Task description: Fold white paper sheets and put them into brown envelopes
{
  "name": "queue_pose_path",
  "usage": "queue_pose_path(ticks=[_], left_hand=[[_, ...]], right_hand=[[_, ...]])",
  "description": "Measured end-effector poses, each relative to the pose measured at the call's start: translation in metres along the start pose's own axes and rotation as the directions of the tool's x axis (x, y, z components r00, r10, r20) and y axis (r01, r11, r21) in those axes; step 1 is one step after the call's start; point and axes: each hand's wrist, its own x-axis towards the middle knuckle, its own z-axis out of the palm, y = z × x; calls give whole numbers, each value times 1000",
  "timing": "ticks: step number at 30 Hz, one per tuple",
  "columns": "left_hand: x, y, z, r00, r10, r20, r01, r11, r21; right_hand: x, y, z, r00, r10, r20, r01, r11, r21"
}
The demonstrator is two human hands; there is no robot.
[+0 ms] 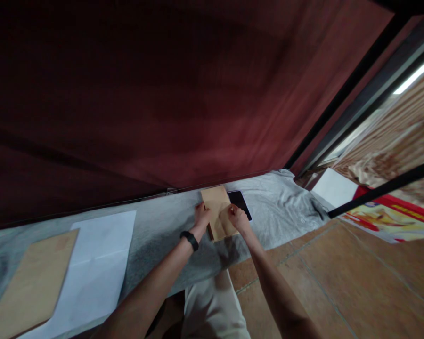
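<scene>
A brown kraft-paper packet point(218, 216) with a visible thickness lies on the grey cloth. Its left edge is gripped by my left hand point(202, 216), thumb on top, which has a dark band on the wrist. Over the right edge of the packet, my right hand point(237, 217) is closed with its fingers curled in; whatever they pinch is hidden. A dark-screened phone point(238, 200) with a pale rim lies just right of the packet, partly behind my right hand.
Grey cloth point(272, 207) covers the narrow table. On the left, a larger brown sheet or board point(38, 278) overlaps white paper point(106, 249). A dark red curtain point(198, 94) hangs behind. At right stand a black frame pole point(349, 84) and a printed carton point(385, 212) on the tiled floor.
</scene>
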Motion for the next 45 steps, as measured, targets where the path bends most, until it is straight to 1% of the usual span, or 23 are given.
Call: queue_pose_path(ticks=[1, 3, 5, 7, 8, 10, 14, 19, 21, 23, 25, 26, 28, 30, 31, 34, 37, 42, 45], left_hand=[[-2, 0, -1, 1000, 14, -6, -14, 1000, 23], [-9, -3, -4, 995, 94, 20, -96, 989, 114], [-19, -9, -7, 975, 194, 103, -214, 950, 229], [-29, -16, -8, 953, 238, 186, -287, 905, 314], [-32, -19, -8, 951, 233, 201, -289, 899, 329], [-37, -22, -6, 959, 208, 195, -264, 906, 330], [-36, -20, -1, 972, 155, 175, -203, 930, 307], [-32, -20, 3, 967, 161, 200, -224, 910, 349], [-34, -22, 3, 967, 152, 204, -221, 898, 380], [-39, -25, 1, 962, 168, 214, -246, 875, 418], [-47, -26, -3, 942, 234, 240, -325, 816, 479], [-51, -26, -5, 920, 279, 276, -386, 767, 512], [-60, -26, -10, 856, 355, 375, -515, 649, 560], [-66, -25, -13, 802, 377, 464, -596, 558, 577], [-67, -25, -14, 788, 366, 494, -613, 531, 584], [-66, -27, -16, 785, 297, 543, -614, 485, 623], [-64, -33, -16, 783, 240, 574, -616, 427, 661], [-66, -38, -14, 773, 240, 587, -634, 299, 713], [-66, -36, -11, 774, 201, 600, -633, 245, 734]], right_hand=[[-1, 0, 0, 1000, 1, -2, -1, 1000, -1], [-2, 1, 0, 1000, 4, -7, -4, 1000, -2], [-4, 2, 1, 1000, 7, -12, -7, 1000, 0], [-6, 2, 1, 1000, 9, -16, -9, 1000, 2], [-7, 2, 1, 1000, 8, -17, -8, 1000, 4], [-8, 1, 2, 1000, 7, -21, -7, 1000, 10], [-8, -1, 2, 999, 13, -39, -12, 1000, 24], [-7, 0, 1, 999, 13, -48, -11, 999, 41], [-8, 1, 0, 999, 7, -44, -5, 999, 47], [-10, 2, 0, 999, -2, -53, 5, 998, 56], [-14, 2, -1, 996, -36, -77, 41, 997, 63], [-16, 1, -1, 994, -67, -90, 72, 996, 59], [-21, 0, 0, 986, -131, -104, 133, 991, 18], [-25, -2, 1, 981, -176, -87, 172, 983, -58], [-26, -3, 1, 980, -190, -66, 183, 978, -100], [-27, -6, 3, 977, -215, 1, 211, 956, -202], [-27, -7, 7, 975, -221, 18, 218, 939, -265], [-26, -5, 12, 976, -218, 4, 209, 930, -303], [-15, -8, 12, 963, -265, -52, 243, 934, -263]])
